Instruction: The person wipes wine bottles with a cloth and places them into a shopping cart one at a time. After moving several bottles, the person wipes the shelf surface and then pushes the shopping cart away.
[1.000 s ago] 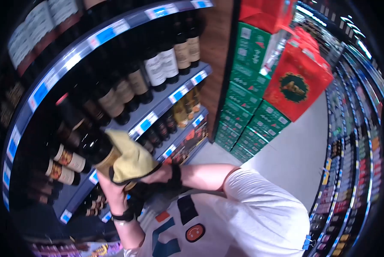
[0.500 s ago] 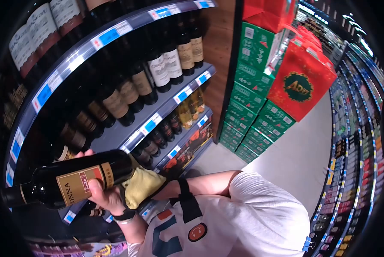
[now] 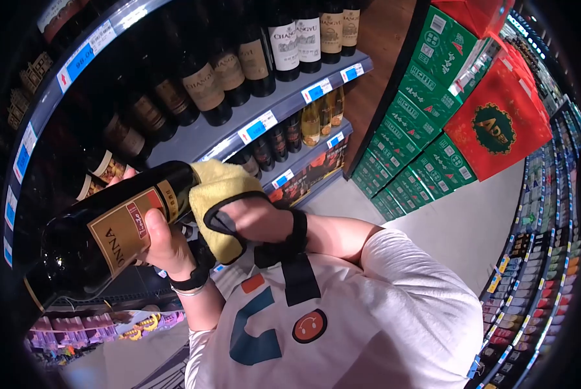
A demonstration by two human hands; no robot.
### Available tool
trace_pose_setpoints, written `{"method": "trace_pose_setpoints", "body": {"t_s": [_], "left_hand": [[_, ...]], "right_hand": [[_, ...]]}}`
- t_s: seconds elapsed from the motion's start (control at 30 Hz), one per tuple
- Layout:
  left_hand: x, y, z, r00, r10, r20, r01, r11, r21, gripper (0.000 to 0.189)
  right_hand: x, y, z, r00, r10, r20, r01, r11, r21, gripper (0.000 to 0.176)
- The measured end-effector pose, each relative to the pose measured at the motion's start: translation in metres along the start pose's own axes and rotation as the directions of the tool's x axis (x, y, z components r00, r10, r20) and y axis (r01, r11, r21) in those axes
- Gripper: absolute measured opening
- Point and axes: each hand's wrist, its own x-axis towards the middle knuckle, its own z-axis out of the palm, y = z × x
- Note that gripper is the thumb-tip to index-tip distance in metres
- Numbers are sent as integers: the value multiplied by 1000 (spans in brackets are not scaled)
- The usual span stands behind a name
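My left hand (image 3: 164, 243) grips a dark wine bottle (image 3: 76, 249) around its body, near the base. The thumb lies across the tan label and the other fingers are mostly behind the glass. The bottle is tilted, its neck toward the lower left and its base toward the upper right. My right hand (image 3: 255, 220) is closed on a yellow cloth (image 3: 222, 181) with dark edging, partly covered by its folds. The cloth touches the bottle at its base end.
Wine bottles (image 3: 203, 94) line a curved shelf (image 3: 277, 97) ahead, with price tags on its edge. Stacked green boxes (image 3: 420, 107) and red gift bags (image 3: 498, 129) stand to the right. Another stocked shelf (image 3: 536, 240) runs along the far right.
The bottle now tilts more steeply, neck lower. My right hand and the cloth have come more into view around the base. The whole view has shifted, with the shelf higher in it.
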Motion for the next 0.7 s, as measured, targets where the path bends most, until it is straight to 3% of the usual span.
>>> {"method": "trace_pose_setpoints", "body": {"t_s": [0.03,0.07,0.13,0.17,0.27,0.3,0.33,0.37,0.4,0.43,0.5,0.53,0.57,0.6,0.63,0.67,0.7], "left_hand": [[-3,-5,-5,999,-30,-11,30,998,-48,58],[-7,-6,-5,999,-38,-37,37,998,-46,58],[-12,-10,-3,996,-50,-70,46,998,-49,57],[-13,-13,-4,996,-54,-72,51,998,-40,56],[-9,-12,-4,998,-20,-56,23,999,39,53],[-6,-11,-3,997,-30,-71,33,999,34,53],[-4,-10,-1,995,-40,-89,43,999,31,52],[-3,-10,1,993,-48,-106,52,998,29,52],[-3,-11,3,988,-93,-127,93,996,-1,53],[-4,-12,6,980,-137,-147,134,990,-30,54],[-7,-11,-6,968,-194,-158,181,979,-96,56],[-12,-12,7,959,-229,-165,223,973,-55,56],[-15,-14,5,961,-247,-126,242,969,-56,57],[-16,-15,3,961,-262,-93,258,965,-57,57],[-20,-15,7,957,-275,-97,264,958,-113,57],[-22,-14,9,952,-290,-98,271,948,-169,56],[-23,-16,3,953,-300,-44,291,945,-146,56]], "right_hand": [[2,-5,-2,992,124,7,-124,987,100,30],[-1,5,7,998,25,-60,-21,997,74,30],[-5,2,1,992,76,99,-75,997,-13,31],[-1,-3,2,997,40,73,-28,987,-158,29],[-13,-6,27,960,256,115,-214,932,-294,26],[-10,-1,31,995,95,-25,-98,970,-224,26],[-2,-8,28,941,337,-30,-329,933,147,28],[8,-18,23,836,546,59,-502,715,487,30],[13,-22,21,698,681,223,-583,359,729,32],[9,-21,26,733,662,155,-476,337,813,33],[8,-18,26,801,585,126,-420,398,816,35],[3,-7,25,904,417,92,-383,698,605,37],[-2,4,23,973,223,52,-229,935,271,38],[-8,15,22,1000,28,12,-28,999,-32,40],[-3,12,19,956,295,10,-290,934,209,44],[1,9,15,842,540,7,-484,749,452,47],[8,3,15,809,587,-10,-459,644,612,40]]}}
